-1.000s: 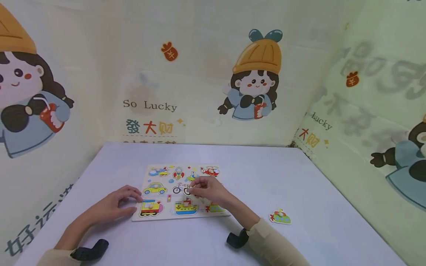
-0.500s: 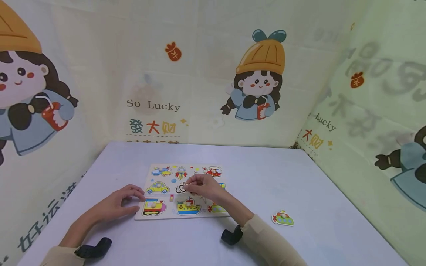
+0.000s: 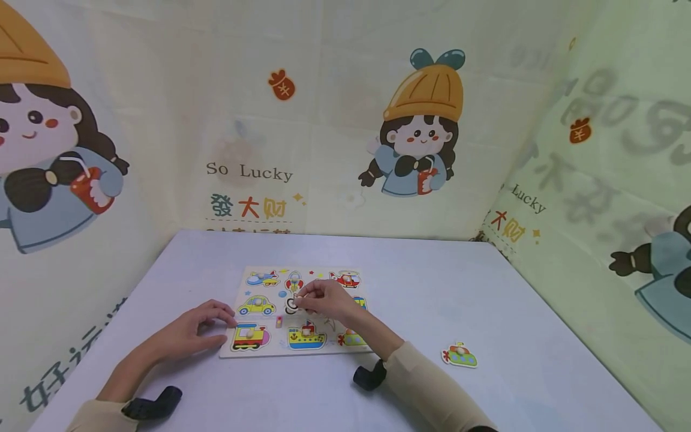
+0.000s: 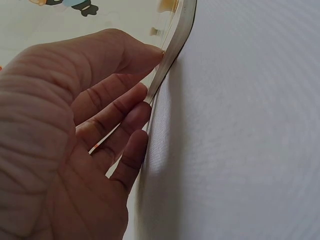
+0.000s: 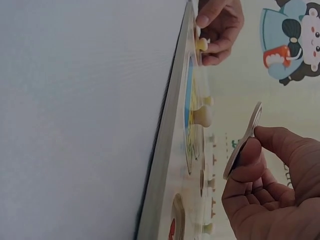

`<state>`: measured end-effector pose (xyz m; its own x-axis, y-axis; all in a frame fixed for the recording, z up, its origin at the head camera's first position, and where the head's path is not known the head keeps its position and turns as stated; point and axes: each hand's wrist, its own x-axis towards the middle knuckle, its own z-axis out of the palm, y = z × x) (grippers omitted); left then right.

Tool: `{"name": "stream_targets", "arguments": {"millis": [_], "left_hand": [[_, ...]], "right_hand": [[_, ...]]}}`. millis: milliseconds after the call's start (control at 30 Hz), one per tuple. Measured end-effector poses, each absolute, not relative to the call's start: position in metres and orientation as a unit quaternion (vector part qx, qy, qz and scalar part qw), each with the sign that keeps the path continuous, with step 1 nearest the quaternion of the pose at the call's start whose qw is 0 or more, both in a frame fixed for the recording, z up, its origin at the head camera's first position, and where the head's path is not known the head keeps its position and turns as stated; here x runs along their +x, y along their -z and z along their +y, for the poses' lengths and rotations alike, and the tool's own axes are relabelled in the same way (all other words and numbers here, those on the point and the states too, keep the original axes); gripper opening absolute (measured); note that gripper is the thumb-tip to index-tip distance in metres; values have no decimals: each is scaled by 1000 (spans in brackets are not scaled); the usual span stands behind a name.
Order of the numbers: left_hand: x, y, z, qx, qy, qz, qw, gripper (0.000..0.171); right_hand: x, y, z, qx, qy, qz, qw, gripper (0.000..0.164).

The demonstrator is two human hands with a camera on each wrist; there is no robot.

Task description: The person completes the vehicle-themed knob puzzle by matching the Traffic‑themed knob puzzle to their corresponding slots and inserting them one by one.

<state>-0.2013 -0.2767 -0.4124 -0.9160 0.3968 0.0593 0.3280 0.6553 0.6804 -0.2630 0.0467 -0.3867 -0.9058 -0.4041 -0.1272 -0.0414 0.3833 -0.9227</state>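
A wooden knob puzzle board (image 3: pixel 278 343) with vehicle pictures lies flat on the white table. My right hand (image 3: pixel 330 300) is over its middle, pinching a bicycle puzzle piece (image 3: pixel 291 305) between thumb and fingers. Seen edge-on in the right wrist view, that bicycle piece (image 5: pixel 245 141) is tilted and raised off the board. At the board's left edge rests my left hand (image 3: pixel 197 327), its fingers spread and lightly bent. In the left wrist view, the left thumb and fingertips touch the rim of the board (image 4: pixel 175 47).
A green submarine piece (image 3: pixel 460 355) lies on the table to the right. Train (image 3: pixel 250 337), ship (image 3: pixel 306 337) and car (image 3: pixel 257 305) pieces sit on the board. Knobs (image 5: pixel 202 116) stand up from it. Cartoon-printed cloth (image 3: pixel 329 150) hangs behind and beside the table.
My right hand has moved slightly left across the board with the bicycle piece. The left hand stays at the board's left edge. The head view has shifted a little.
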Motion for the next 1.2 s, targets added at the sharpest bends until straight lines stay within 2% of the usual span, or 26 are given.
{"name": "stream_targets", "arguments": {"millis": [767, 1200], "left_hand": [[-197, 415, -274, 203, -362, 909, 37, 22], [-203, 408, -278, 198, -368, 907, 53, 22]], "right_hand": [[-274, 397, 39, -152, 473, 856, 146, 12], [-280, 390, 28, -145, 405, 895, 122, 14]]}}
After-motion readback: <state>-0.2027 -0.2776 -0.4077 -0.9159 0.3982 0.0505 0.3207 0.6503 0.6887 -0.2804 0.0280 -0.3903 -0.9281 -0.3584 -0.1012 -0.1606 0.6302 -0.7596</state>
